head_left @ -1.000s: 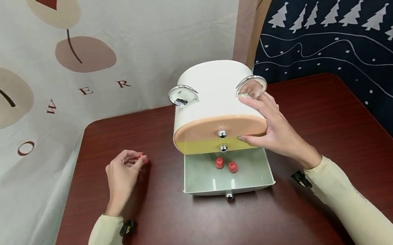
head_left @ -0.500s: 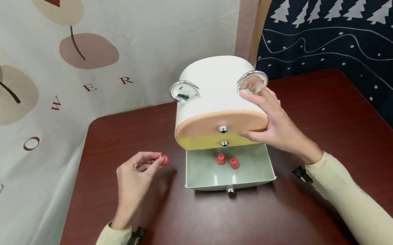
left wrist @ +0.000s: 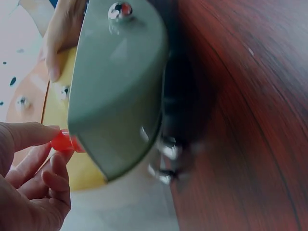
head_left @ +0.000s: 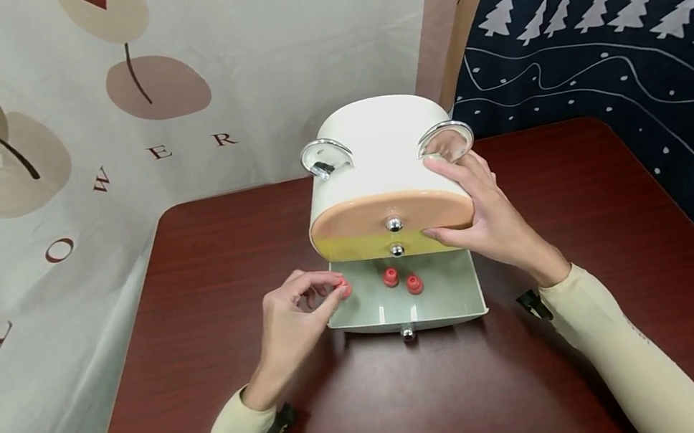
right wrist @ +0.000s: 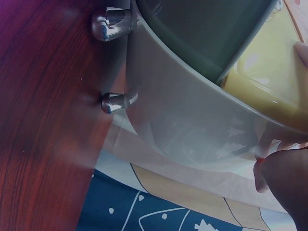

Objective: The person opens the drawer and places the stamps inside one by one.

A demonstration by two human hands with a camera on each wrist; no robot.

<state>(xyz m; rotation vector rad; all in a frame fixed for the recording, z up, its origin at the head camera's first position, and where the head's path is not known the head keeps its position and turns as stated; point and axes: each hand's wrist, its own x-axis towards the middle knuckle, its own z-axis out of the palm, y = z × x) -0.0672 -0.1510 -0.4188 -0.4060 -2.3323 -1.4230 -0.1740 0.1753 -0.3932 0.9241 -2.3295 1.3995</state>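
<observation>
A white oval drawer box (head_left: pixel 379 162) stands mid-table, with a peach drawer, a yellow drawer and, at the bottom, a green drawer (head_left: pixel 455 301) pulled out. Two red caps (head_left: pixel 390 277) (head_left: pixel 414 283) lie inside the green drawer. My left hand (head_left: pixel 295 324) pinches a third small red piece (head_left: pixel 344 289) (left wrist: pixel 62 141) between thumb and forefinger at the drawer's left rim. My right hand (head_left: pixel 484 218) rests against the box's right front corner, thumb on the yellow drawer (left wrist: pixel 60 94), fingers reaching up by the chrome ring handle (head_left: pixel 445 139).
The dark red wooden table (head_left: pixel 197 264) runs to a floral cloth backdrop on the left and a navy tree-patterned cloth on the right. A second chrome ring handle (head_left: pixel 325 155) sits on the box's top left. Chrome knobs (head_left: pixel 394 224) stick out from each drawer front.
My left hand has carried the red piece rightward from the open table to the left rim of the green drawer. My right hand has stayed on the box.
</observation>
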